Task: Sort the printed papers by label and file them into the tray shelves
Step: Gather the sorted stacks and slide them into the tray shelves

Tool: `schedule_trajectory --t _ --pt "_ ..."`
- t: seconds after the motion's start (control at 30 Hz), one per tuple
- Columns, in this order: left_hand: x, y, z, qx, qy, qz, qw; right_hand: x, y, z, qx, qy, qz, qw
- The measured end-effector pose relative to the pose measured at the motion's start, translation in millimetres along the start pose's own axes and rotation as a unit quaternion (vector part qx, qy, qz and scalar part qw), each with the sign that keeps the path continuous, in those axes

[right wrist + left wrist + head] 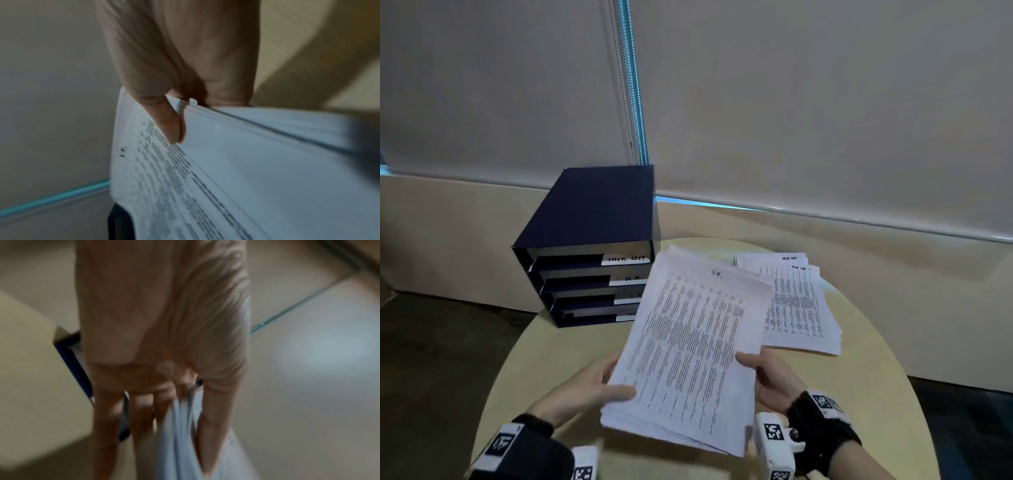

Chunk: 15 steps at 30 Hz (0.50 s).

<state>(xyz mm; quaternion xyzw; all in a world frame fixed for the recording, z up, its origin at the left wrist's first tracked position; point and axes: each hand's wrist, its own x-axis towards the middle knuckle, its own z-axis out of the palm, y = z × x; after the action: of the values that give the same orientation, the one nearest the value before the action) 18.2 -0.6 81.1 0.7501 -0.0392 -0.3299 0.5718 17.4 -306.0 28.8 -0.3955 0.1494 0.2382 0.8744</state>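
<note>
Two hands hold one thick stack of white printed papers (690, 346) above the near part of the table: our left hand (592, 383) grips its near left edge, thumb on top and fingers beneath, and our right hand (767, 373) pinches its right edge, thumb (166, 120) lying on the top sheet. The stack is tilted, far end raised, with a short handwritten label at its top that we cannot read. To the right, well apart from our hands, a second pile of printed sheets (796, 308) lies flat on the round pale wooden table (876, 394), marked "TASK LIST". At the far left of the table stands the dark blue four-shelf paper tray (589, 246), its top shelf labelled "TASK LIST", the lower labels partly hidden by the held stack. Behind hang beige roller blinds (808, 102) with a bead chain (621, 75).
</note>
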Motion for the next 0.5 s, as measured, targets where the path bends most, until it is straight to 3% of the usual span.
schedule_trajectory --t 0.1,0.2,0.37,0.5 --pt "23 -34 6 -0.066 -0.026 -0.068 0.995 -6 6 -5 -0.154 0.034 -0.001 0.988" --pt "44 -46 24 -0.125 0.042 -0.073 0.989 -9 17 -2 -0.264 0.091 -0.022 0.960" --pt "60 -30 45 -0.123 0.234 0.048 0.963 -20 17 23 -0.309 0.135 -0.209 0.918" --pt "42 -3 76 -0.116 0.310 0.166 0.929 -28 11 36 -0.268 0.130 -0.284 0.911"
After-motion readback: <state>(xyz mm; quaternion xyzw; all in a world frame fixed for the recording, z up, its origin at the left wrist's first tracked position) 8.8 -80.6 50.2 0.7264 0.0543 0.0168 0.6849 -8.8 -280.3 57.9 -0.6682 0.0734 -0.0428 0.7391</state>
